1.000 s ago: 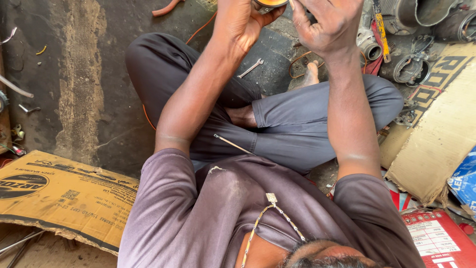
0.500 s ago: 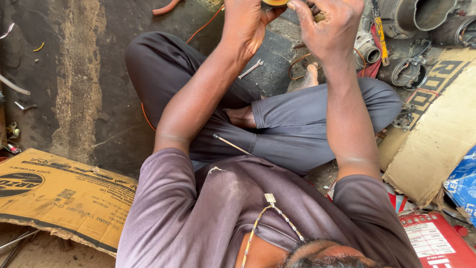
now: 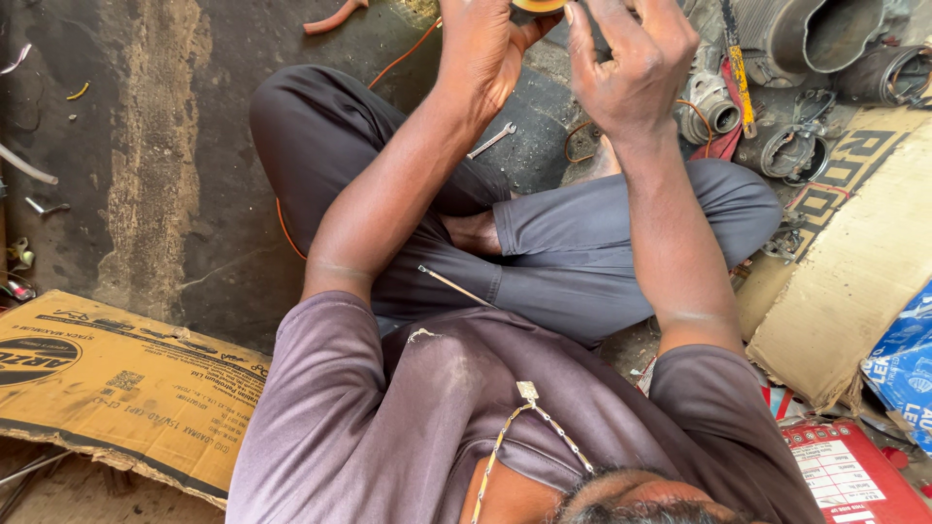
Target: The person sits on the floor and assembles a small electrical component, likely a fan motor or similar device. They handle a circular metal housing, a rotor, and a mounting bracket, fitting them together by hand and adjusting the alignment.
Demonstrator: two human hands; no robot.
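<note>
Now, your left hand is curled around a small round yellow-rimmed part, which sits at the very top edge of the view, held up above your crossed legs. Your right hand has its fingers bent in toward the same part; whether they pinch it or only touch, I cannot tell, since most of it is cut off. Judgement: brace both wrists and keep the part low, so any slip lands in your lap. A small spanner lies on the floor near your left forearm, within reach.
</note>
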